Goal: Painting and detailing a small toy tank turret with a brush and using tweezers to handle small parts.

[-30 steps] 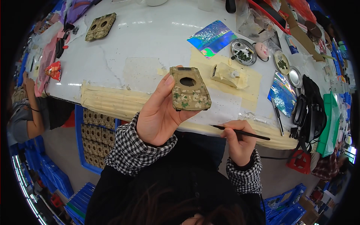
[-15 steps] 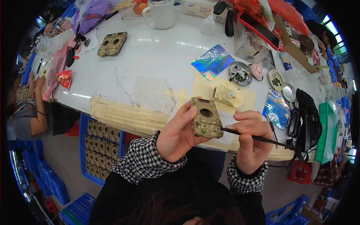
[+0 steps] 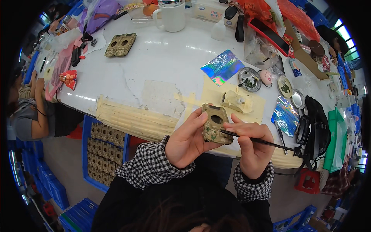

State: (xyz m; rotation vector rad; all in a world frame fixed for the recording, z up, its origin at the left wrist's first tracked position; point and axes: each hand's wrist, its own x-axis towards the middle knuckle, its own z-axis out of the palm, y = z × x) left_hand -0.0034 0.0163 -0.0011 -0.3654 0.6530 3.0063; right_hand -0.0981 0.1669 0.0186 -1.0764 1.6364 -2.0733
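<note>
left hand (image 3: 184, 146): camouflage shell (image 3: 213, 130) | right hand (image 3: 254, 150): slim black tool (image 3: 266, 142), tip at shell

The shell (image 3: 213, 129) has tan and green camouflage and one round hole; it is tilted in the left hand (image 3: 185, 144). The tool (image 3: 266, 142), thin and black, slants in the right hand (image 3: 254, 149), its tip at the shell.

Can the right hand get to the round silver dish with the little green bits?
Probably yes: the dish looks uncovered. The cream block stands close to the way, but the right hand could pass beside it, holding its thin black tool.
</note>
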